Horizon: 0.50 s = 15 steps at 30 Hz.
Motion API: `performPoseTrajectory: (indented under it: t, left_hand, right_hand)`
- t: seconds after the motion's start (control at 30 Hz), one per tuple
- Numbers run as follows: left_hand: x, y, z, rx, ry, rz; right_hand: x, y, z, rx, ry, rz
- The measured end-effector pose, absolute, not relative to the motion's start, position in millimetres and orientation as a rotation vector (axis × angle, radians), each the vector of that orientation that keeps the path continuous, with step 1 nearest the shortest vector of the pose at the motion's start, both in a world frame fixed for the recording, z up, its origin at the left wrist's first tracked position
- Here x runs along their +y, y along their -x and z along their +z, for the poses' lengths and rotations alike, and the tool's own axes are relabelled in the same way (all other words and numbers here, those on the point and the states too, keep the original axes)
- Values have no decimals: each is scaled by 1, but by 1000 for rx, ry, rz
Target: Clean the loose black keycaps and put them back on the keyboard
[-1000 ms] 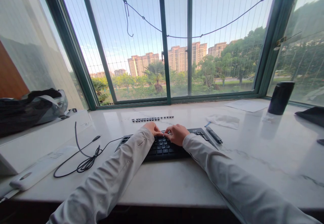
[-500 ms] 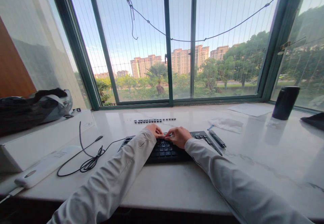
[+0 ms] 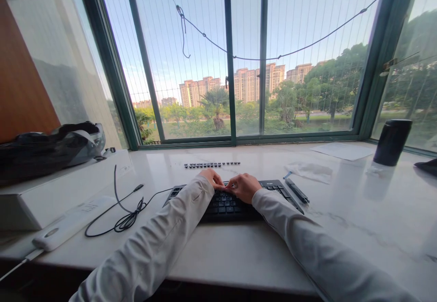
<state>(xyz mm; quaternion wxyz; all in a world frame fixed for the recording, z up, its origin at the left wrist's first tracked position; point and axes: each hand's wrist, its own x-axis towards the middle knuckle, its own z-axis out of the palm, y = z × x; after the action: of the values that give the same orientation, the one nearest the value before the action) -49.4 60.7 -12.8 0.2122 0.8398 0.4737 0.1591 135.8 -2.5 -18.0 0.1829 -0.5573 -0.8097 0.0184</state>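
Note:
A black keyboard (image 3: 221, 209) lies on the white marble-look counter, its middle partly covered by my hands and sleeves. My left hand (image 3: 212, 178) and my right hand (image 3: 244, 187) meet over its upper rows, fingertips pinched close together. Whatever sits between the fingertips is too small or hidden to make out. Behind the keyboard, several loose black keycaps (image 3: 211, 165) stand in a line on the counter. A black pen-like tool (image 3: 297, 190) rests just right of the keyboard.
On the left are a coiled black cable (image 3: 129, 220), a white power strip (image 3: 68, 224), a white box (image 3: 41, 202) and a black bag (image 3: 51, 149) on it. At the right stand a black cylinder (image 3: 392, 142), a paper sheet (image 3: 342, 151) and a clear plastic bag (image 3: 309, 172).
The whole view has shifted slightly, so everything appears a little further right and lower. My hands keep their pinch over the keyboard's upper rows, with hardly any movement relative to it.

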Motion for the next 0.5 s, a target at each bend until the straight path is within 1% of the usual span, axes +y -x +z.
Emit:
performPoseTrajectory:
  t: [0.2, 0.37, 0.5]
  left_hand:
    - [73, 50, -22, 1323, -2342, 358]
    - [77, 51, -26, 1296, -2348, 375]
    - [76, 45, -23, 1387, -2343, 278]
  right_hand:
    - [-10, -130, -12, -2394, 1529, -132]
    - [-13, -127, -9, -2422, 1547, -175]
    - [-15, -125, -7, -2495, 1521, -267]
